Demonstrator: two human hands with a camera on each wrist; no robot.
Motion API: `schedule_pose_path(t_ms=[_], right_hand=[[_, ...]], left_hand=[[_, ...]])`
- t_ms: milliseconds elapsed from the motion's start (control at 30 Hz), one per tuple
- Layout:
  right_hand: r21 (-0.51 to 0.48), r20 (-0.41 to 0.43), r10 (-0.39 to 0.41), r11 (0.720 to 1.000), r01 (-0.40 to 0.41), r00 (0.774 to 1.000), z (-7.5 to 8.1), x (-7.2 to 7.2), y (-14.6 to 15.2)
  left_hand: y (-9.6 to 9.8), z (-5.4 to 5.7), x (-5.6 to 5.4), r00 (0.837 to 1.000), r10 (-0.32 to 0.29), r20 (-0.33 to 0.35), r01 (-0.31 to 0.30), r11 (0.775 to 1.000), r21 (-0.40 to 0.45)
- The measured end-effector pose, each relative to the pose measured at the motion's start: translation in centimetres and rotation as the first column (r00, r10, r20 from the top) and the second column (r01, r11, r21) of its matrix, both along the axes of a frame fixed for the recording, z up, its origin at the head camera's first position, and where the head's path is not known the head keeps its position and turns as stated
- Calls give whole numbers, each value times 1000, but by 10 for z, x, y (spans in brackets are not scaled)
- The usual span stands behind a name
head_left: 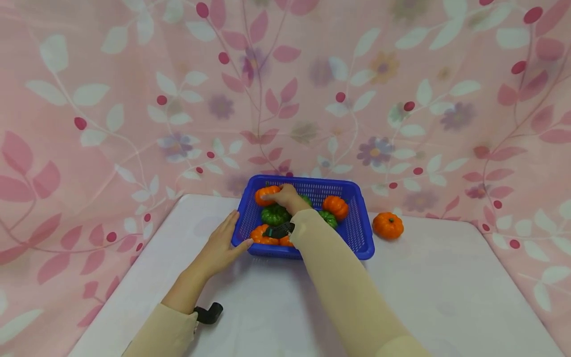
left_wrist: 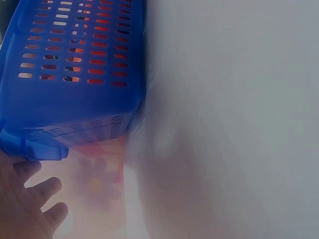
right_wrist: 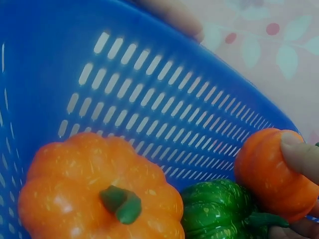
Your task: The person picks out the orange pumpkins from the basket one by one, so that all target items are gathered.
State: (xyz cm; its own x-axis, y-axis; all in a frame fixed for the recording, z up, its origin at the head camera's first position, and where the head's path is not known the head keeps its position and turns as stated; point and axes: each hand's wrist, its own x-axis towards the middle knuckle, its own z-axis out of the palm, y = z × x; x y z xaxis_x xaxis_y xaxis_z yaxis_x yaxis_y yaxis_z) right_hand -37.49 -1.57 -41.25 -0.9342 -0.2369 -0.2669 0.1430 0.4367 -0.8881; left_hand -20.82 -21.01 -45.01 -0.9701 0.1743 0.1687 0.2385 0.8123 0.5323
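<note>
A blue plastic basket [head_left: 363,238] with slotted walls stands near the back of the table. Inside it lie several orange and green toy pumpkins, among them a green pumpkin [head_left: 275,215] and a large orange pumpkin [right_wrist: 99,189]. My right hand [head_left: 289,198] reaches into the basket's left part and grips a small orange pumpkin [right_wrist: 271,172], thumb on its side, partly hidden in the head view. Along the basket's left edge my left hand [head_left: 221,246] rests with straight fingers on the outside and the thumb at the front left corner.
One orange pumpkin [head_left: 388,226] sits on the white table [head_left: 446,287] just right of the basket. Behind the table hangs a pink floral cloth [head_left: 285,99]. Each wrist carries a black camera, the left one [head_left: 209,313] near the sleeve cuff.
</note>
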Motion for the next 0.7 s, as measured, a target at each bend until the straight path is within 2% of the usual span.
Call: schedule_pose_path(t_ms=[167, 367, 533, 700], right_hand=[[35, -52, 23, 999, -21, 998, 3, 1, 3], [3, -128, 93, 996, -93, 987, 14, 4, 10], [53, -168, 184, 983, -177, 968, 32, 6, 20], [44, -185, 234, 972, -230, 954, 56, 12, 38]], left_hand=[[0, -1, -1, 1000, 2, 1, -2, 1000, -4], [-1, -1, -1, 1000, -4, -14, 4, 1000, 5], [-2, -1, -2, 1000, -8, -22, 9, 1000, 11], [-1, -2, -2, 1000, -16, -15, 16, 1000, 7]])
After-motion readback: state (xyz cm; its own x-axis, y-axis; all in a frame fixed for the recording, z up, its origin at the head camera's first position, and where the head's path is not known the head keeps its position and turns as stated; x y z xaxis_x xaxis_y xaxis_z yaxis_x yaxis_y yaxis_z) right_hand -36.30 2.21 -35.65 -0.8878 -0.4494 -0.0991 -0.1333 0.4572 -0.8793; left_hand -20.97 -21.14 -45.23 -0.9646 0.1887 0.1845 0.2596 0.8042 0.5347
